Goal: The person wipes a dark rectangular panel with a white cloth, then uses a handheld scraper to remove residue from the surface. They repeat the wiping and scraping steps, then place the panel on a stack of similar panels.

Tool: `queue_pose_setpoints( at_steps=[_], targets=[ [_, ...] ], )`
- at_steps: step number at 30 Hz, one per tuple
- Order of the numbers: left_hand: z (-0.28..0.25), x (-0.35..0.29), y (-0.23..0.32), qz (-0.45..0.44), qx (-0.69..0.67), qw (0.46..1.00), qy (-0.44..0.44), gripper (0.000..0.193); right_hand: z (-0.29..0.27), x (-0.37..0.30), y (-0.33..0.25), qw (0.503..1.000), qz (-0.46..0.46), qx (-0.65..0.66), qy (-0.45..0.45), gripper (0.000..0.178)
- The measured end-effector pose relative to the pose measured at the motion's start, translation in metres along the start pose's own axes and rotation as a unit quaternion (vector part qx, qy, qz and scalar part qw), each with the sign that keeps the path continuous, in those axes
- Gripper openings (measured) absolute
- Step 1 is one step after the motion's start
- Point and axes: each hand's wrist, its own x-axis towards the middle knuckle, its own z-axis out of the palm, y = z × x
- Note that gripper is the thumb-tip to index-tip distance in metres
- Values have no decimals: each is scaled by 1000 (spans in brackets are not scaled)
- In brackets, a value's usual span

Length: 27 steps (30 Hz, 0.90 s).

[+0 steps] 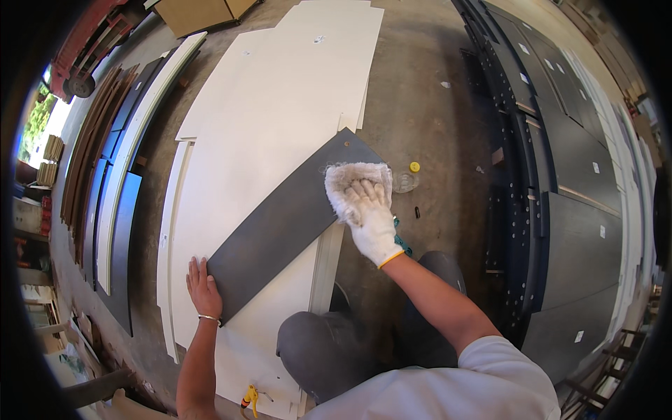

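A long dark grey panel [280, 224] lies slantwise across a stack of white boards [273, 98]. Near its upper right end, my right hand [373, 222], in a white knit glove with a yellow cuff edge, presses a fluffy off-white cloth [343, 183] flat against the surface. The fingers lie over the cloth, which covers part of the panel's edge. At the lower left end rests my bare left hand [204, 288], fingers stretched out and touching the panel's edge, with a bracelet at the wrist. A small round mark shows near the panel's far corner.
On the floor right of the panel lies a clear bottle [404, 183] with a yellow cap. A yellow-handled tool [250, 399] sits by the stack's near end. Dark panels [584, 238] are stacked along the right; narrow boards [126, 210] line the left.
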Motion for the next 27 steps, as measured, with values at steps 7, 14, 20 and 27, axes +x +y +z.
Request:
queue_pose_setpoints(
  at_steps=[7, 14, 20, 27],
  targets=[
    [0, -1, -1, -7, 6, 1000, -2, 56, -4, -3, -9, 1000, 14, 21, -7, 49],
    [0, -3, -1, 5, -3, 1000, 13, 54, -3, 27, 29, 983, 90, 29, 156, 50],
    [0, -4, 0, 3, -2, 1000, 15, 53, -11, 37, 33, 989, 86, -38, 113, 53],
    [-4, -4, 5, 2, 0, 1000, 30, 54, -27, 113, 80, 896, 343, 278, -44, 42]
  ],
)
